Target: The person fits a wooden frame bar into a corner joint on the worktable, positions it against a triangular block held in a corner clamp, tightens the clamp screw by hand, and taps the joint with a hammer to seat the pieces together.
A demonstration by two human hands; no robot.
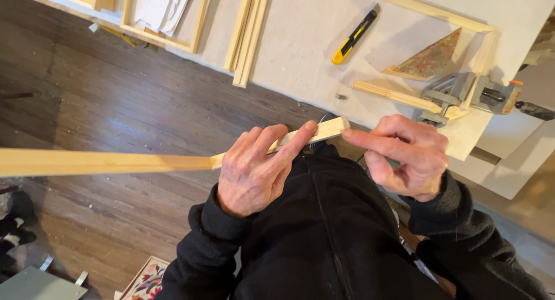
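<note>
A long pale wooden strip (104, 161) runs from the left edge to near the middle, held level in front of my black jacket. My left hand (254, 170) grips it near its right end, fingers wrapped over the top. My right hand (404, 155) is at the strip's cut end (332, 128), its index finger touching the end face, the other fingers curled with nothing in them.
On the white worktable (300, 51) lie a yellow utility knife (354, 37), loose wood strips (247, 34), a wooden frame (165, 22) and a metal corner clamp (462, 95) gripping frame pieces. Dark wood floor (115, 103) is below. A patterned picture (147, 280) lies near my feet.
</note>
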